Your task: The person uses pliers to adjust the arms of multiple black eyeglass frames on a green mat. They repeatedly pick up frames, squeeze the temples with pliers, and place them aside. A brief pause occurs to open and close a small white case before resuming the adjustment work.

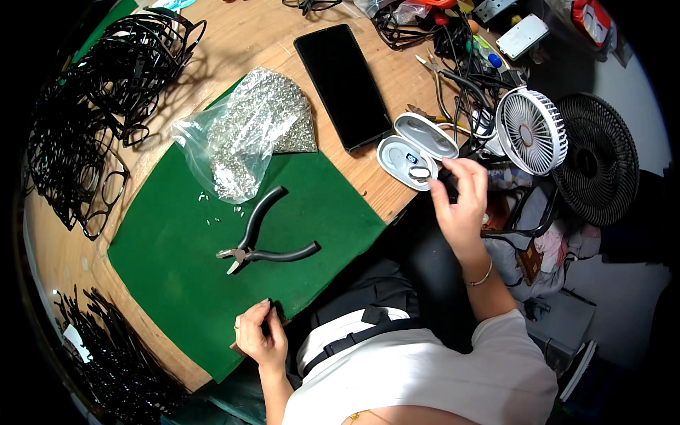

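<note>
Clock ref.: centre of view. R hand: at 3 o'clock, forearm entering from approx. 4 o'clock, wrist w/ thin bracelet. Thumb and index apart w/ visible gap; remaining fingers loosely bent. Fingertips at near edge of charging case; contact cannot be confirmed. L hand: at 7 o'clock, by near edge of green mat; fingers curled together; cannot tell if they grip anything.

Charging case: at 2 o'clock, on wooden table near its edge. Finish lt. grey, outline rounded. Lid hinged open toward 1 o'clock. Small display lit blue, approx. mid-base. Earbud, dark w/ pale rim, at base's 4 o'clock end.

Adj. items: phone, screen dark, at 12 o'clock, just beside case; pliers, handles spread, at 8 o'clock on mat; clear bag w/ small silvery parts, betw. 10 and 11 o'clock; white fan, at 2 o'clock, beyond case.
</note>
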Demonstrator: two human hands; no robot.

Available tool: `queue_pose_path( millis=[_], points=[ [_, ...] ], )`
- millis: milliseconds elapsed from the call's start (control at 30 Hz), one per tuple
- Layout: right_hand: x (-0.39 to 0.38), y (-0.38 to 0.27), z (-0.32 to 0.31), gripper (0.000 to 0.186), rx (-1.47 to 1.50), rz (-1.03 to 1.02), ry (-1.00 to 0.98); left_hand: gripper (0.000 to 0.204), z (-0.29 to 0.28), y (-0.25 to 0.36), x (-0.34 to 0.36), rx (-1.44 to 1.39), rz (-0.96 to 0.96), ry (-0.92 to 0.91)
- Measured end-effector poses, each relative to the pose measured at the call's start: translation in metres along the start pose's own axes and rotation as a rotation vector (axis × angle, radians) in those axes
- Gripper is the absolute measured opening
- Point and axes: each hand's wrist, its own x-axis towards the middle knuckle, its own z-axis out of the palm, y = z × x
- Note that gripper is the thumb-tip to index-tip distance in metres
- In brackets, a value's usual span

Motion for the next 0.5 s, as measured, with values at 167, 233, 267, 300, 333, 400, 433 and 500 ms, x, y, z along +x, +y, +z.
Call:
queue_pose_path(
  millis=[167, 233, 267, 300, 333, 400, 433, 500],
  points=[
    [0.005, -0.001, 0.002, 0.015, -0.003, -0.073, -0.092, 0.020, 0.000, 0.001, 0.001, 0.016, 0.021, -0.006],
    [0.000, -0.001, 0.007, 0.016, 0.010, -0.087, -0.105, 0.019, 0.001, 0.001, 0.001, 0.021, 0.019, 0.003],
    [-0.002, -0.001, 0.010, 0.017, -0.012, -0.067, -0.121, 0.019, 0.001, 0.001, 0.001, 0.021, 0.018, 0.012],
    [-0.005, -0.001, 0.011, 0.018, -0.029, -0.075, -0.133, 0.019, 0.001, 0.001, 0.001, 0.026, 0.022, 0.013],
    [-0.006, -0.001, 0.012, 0.019, -0.042, -0.083, -0.133, 0.019, 0.001, 0.001, 0.001, 0.026, 0.021, 0.013],
    [-0.008, 0.000, 0.012, 0.021, -0.065, -0.100, -0.159, 0.019, 0.001, 0.001, 0.001, 0.034, 0.013, 0.008],
    [-0.008, 0.001, 0.011, 0.021, -0.064, -0.107, -0.161, 0.019, 0.001, 0.001, 0.001, 0.023, 0.015, 0.007],
    [-0.006, 0.002, 0.009, 0.021, -0.052, -0.119, -0.180, 0.020, 0.001, 0.002, 0.001, 0.010, 0.017, 0.008]
  ],
)
